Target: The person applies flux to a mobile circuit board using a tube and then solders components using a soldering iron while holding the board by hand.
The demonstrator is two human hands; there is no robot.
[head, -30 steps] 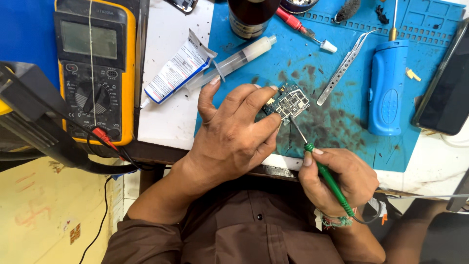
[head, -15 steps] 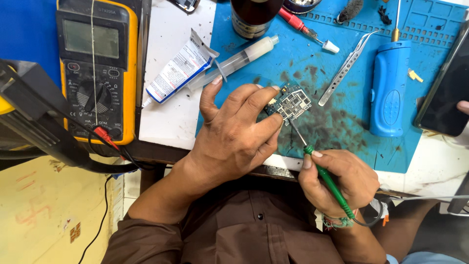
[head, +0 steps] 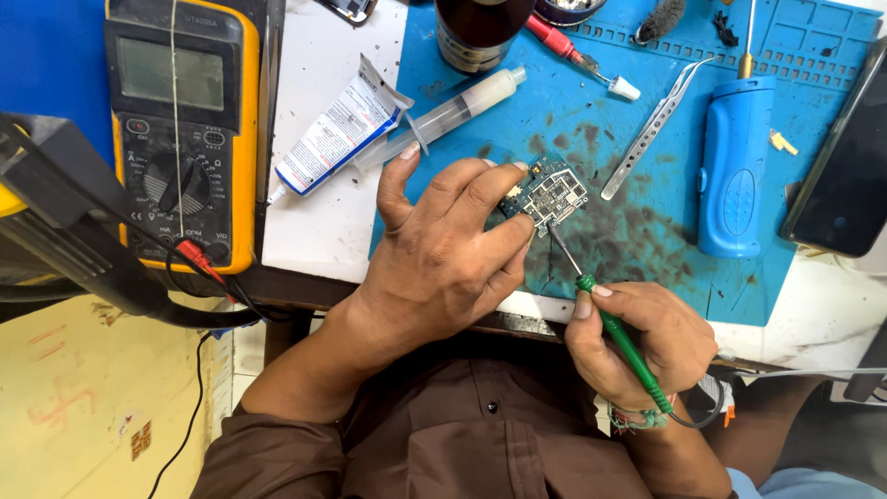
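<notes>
Head view: hands soldering a small circuit board

Head view, looking down at a workbench. Left hand point(head: 443, 259) pinching a small blue circuit board point(head: 547, 196) between fingertips, board resting on a stained blue work mat point(head: 637, 120). Right hand point(head: 647, 337) gripping a green-handled soldering iron point(head: 619, 337), tip touching the board's lower edge. Beyond the board: metal tweezers point(head: 651, 129), a blue handheld tool point(head: 735, 176), a syringe point(head: 448, 115), a white tube point(head: 337, 134). Far left: yellow multimeter point(head: 180, 129).
</notes>
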